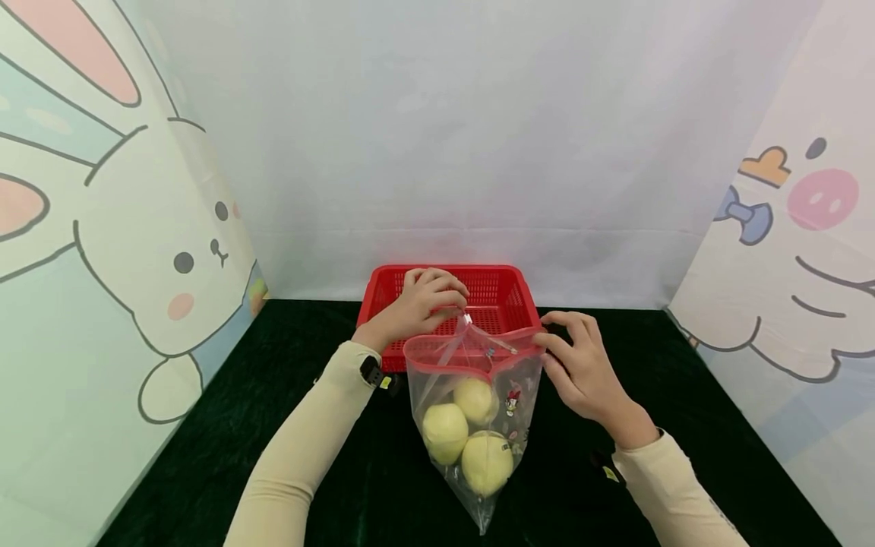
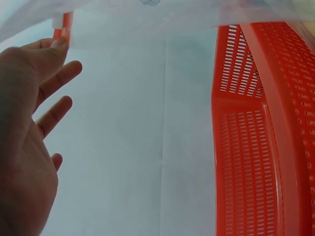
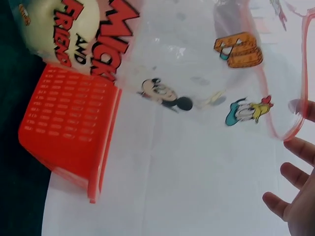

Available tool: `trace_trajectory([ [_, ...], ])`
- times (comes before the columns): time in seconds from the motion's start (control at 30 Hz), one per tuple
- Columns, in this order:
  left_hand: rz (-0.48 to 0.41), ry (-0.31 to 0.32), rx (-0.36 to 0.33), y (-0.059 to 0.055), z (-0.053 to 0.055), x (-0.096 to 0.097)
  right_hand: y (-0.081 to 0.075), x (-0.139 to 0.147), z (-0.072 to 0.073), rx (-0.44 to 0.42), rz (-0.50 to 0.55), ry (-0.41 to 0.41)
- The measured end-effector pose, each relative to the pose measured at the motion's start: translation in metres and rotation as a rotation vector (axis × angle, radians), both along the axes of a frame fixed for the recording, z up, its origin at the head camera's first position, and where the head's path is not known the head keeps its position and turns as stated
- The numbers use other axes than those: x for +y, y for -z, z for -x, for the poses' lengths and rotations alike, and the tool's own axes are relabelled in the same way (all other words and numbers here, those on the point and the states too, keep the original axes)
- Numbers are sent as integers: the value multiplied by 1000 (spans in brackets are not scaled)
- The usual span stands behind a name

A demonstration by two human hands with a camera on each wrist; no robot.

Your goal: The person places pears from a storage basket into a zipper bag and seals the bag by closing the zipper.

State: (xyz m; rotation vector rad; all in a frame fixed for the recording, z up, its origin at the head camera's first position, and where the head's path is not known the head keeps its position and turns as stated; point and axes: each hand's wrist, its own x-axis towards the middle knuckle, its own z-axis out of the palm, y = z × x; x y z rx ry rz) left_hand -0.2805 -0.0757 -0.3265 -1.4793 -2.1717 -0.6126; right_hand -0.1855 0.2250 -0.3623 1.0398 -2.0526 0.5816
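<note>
A left hand (image 1: pixel 429 302) and right hand (image 1: pixel 577 366) pinch the pink-rimmed mouth of a clear bag (image 1: pixel 432 368) holding three pale fruits (image 1: pixel 488 462) before a red basket (image 1: pixel 502 287). Matched tension on both sides should keep the load steady.

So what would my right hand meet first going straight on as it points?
Past the clear, pink-edged plastic bag it holds, your right hand probably meets the red rectangular plastic basket, though depth is unclear.
</note>
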Motion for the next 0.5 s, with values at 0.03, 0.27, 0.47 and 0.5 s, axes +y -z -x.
trace_trajectory([
  [0.03, -1, -2, -2, 0, 0, 0, 0, -2, -1, 8, -3, 3],
  [0.27, -5, -14, -2, 0, -1, 0, -4, -23, -7, 141, -19, -19],
  [0.47, 0, -34, 4, 0, -2, 0, -4, -46, -12, 186, -16, -65],
  [0.5, 2, -38, 5, 0, -2, 0, -5, -49, -13, 186, -9, -76],
])
